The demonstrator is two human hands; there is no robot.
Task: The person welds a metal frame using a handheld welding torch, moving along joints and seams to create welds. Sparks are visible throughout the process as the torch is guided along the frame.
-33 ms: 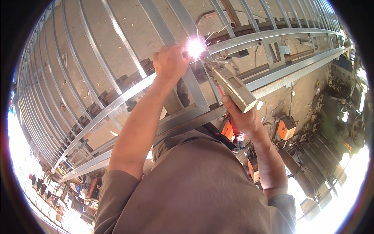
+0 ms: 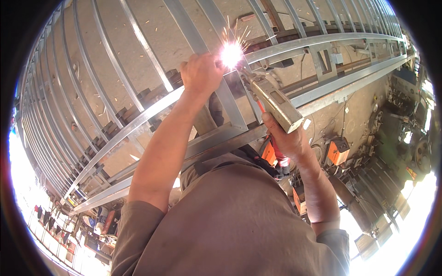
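- Noted in background: workshop with dusty brown floor (image 2: 163, 37) under a barred metal frame (image 2: 186, 27), spanning upper left to upper right.
- Located at upper centre, at the long rail (image 2: 161, 104): white glare (image 2: 231, 56), throwing sparks (image 2: 235, 37).
- Found right of centre: right hand (image 2: 291, 140), clamped on the rear end of a boxy metal tool (image 2: 276, 103), aimed at the glare.
- Found upper centre, just beside the glare: bare left hand (image 2: 201, 76), over the rail; fingertips hidden, grip impossible to judge.
- Judged possible: burned left fingers, from heat and sparks so near.
- Judged possible: misplaced glare, from any wobble in the 1-handed hold.
- Counted: 2 hands, 1 tool, 1 glare, 3 orange boxes (image 2: 338, 152) lower right of centre, 2 partly hidden; bars too crowded to count.
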